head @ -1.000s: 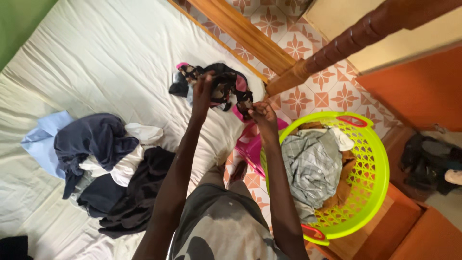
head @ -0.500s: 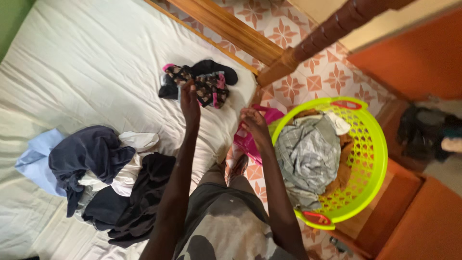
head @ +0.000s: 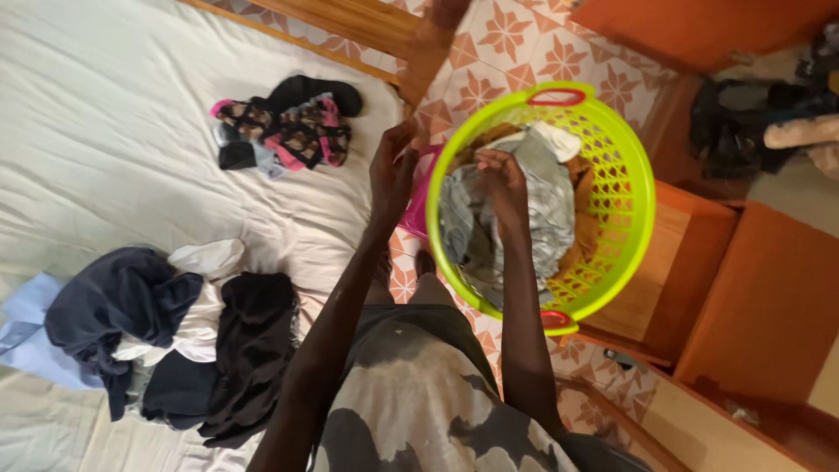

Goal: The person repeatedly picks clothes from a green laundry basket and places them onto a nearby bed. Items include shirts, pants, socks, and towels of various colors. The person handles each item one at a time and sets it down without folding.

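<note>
Grey garment lies in the lime-green laundry basket at the right, beside the bed. The right hand presses down on it, grip curled into the cloth. The left hand hovers at the basket's left rim; whether its grip holds anything I cannot tell. A patterned bundle and dark clothes lie on the bed.

Bed with white sheet is carrying a small patterned pink-and-black clothes heap near its top edge and a dark navy, black, white pile lower left, well apart.
</note>
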